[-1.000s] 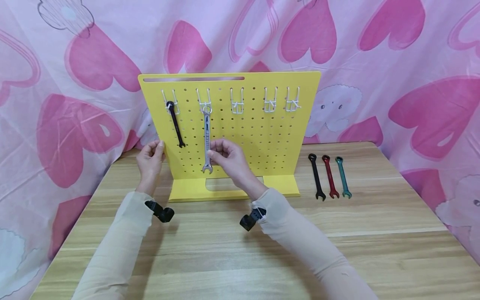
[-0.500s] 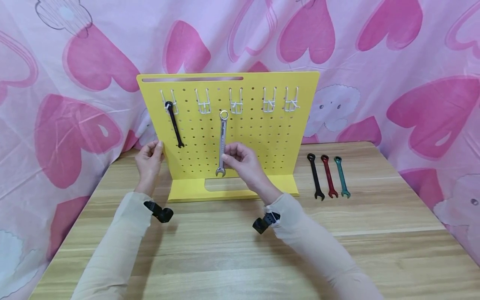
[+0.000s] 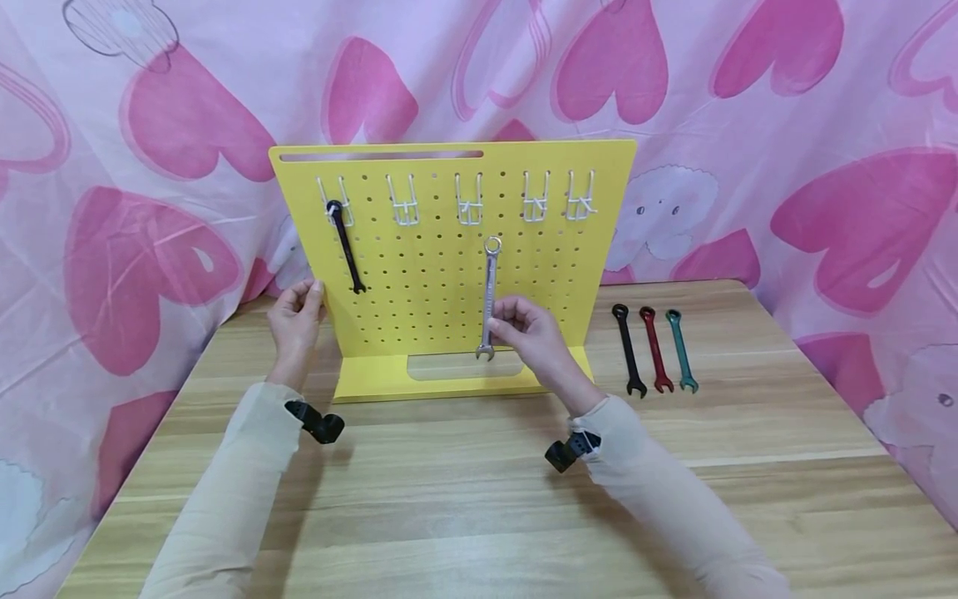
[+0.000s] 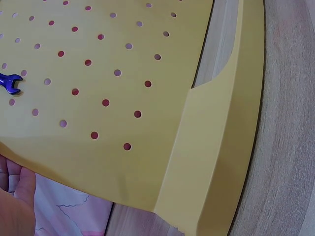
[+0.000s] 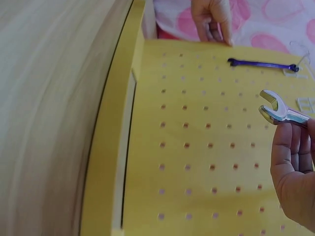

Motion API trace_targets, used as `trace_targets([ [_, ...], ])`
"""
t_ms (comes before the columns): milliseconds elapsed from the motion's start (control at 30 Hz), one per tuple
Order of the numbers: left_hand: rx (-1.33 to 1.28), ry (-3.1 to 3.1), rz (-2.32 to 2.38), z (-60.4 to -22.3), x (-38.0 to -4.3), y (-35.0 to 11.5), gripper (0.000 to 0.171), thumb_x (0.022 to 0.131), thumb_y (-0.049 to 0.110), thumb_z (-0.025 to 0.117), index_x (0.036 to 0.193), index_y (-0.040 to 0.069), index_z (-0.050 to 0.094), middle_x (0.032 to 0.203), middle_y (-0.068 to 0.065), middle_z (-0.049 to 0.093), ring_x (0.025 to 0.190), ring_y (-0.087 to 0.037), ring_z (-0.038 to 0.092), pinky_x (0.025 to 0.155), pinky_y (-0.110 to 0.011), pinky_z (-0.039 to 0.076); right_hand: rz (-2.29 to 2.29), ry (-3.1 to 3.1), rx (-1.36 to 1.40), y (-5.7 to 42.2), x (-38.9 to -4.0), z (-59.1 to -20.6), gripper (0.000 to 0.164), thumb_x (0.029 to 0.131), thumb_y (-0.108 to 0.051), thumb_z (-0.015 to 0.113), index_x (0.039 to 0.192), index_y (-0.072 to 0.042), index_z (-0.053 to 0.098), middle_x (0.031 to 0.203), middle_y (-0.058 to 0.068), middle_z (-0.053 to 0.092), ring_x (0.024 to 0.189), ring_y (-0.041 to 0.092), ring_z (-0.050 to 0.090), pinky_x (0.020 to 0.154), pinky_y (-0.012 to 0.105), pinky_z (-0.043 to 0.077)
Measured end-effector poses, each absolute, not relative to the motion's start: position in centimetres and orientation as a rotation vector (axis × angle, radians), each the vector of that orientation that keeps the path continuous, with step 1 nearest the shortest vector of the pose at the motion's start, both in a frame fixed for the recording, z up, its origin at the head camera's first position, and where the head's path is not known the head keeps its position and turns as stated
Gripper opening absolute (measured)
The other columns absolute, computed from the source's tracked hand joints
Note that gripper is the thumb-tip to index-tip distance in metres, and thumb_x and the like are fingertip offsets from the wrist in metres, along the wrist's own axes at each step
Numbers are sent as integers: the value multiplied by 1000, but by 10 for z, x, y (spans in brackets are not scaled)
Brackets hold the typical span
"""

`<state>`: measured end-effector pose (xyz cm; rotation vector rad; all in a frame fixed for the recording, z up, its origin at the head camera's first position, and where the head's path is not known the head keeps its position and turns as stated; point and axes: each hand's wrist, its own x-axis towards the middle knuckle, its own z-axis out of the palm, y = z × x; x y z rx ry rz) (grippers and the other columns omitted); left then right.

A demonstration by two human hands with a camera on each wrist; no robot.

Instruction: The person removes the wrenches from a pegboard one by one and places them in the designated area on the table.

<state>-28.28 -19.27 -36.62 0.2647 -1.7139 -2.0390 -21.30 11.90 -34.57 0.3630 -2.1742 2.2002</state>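
Note:
My right hand pinches a silver combination wrench between thumb and fingers, in front of the yellow pegboard. The wrench stands nearly upright, ring end up; its open-ended jaw shows large in the right wrist view. At the board's left edge, my left hand grips the rim, thumb on the near side and fingers curled behind it. A black wrench hangs by its ring end from the leftmost white hook. The second hook from the left carries nothing.
Three wrenches lie side by side on the wooden table to the right of the board: a black one, a red one and a teal one. More white hooks line the board's upper right. A pink heart-patterned cloth hangs behind.
The silver wrench has come away from the second hook. My right hand has carried it rightward and slightly down across the board's front. My left hand has stayed at the board's edge.

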Motion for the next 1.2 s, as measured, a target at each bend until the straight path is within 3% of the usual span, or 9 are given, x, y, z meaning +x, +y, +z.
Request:
trace_targets([
  [233,290,-1728,-2048,-365,-281,-194,7,88,17,66,83,20,63,69,10,57,67,-3,52,60,-10,48,2151,-2214,268,145,-212,-351,18,90,-1,60,105,6,54,89,5,56,77,10,58,76,25,56],
  [533,299,-1757,-2024,-367,-281,-195,4,89,20,66,86,18,64,70,10,57,66,-1,52,59,-9,47,2115,-2195,242,185,-208,-358,15,91,-7,61,103,-1,56,89,2,57,77,9,59,76,24,56],
  [700,312,-1741,-2036,-368,-282,-195,7,88,19,67,82,22,63,71,9,57,66,-2,52,59,-9,48,2092,-2154,206,209,-206,-361,9,91,-6,61,99,-5,56,87,3,57,76,7,60,73,23,57],
  [967,302,-1710,-2065,-368,-284,-196,5,87,20,68,86,17,65,73,7,58,68,-3,54,61,-11,50,2060,-2139,93,244,-202,-365,6,92,-5,58,96,-9,56,83,-4,57,74,4,59,71,18,56],
  [1200,305,-1737,-2055,-367,-284,-195,5,87,22,68,86,18,65,74,7,58,69,-3,55,62,-11,50,2121,-2050,28,274,-200,-371,10,91,-1,59,93,-11,58,83,-6,59,73,4,59,68,15,55],
])
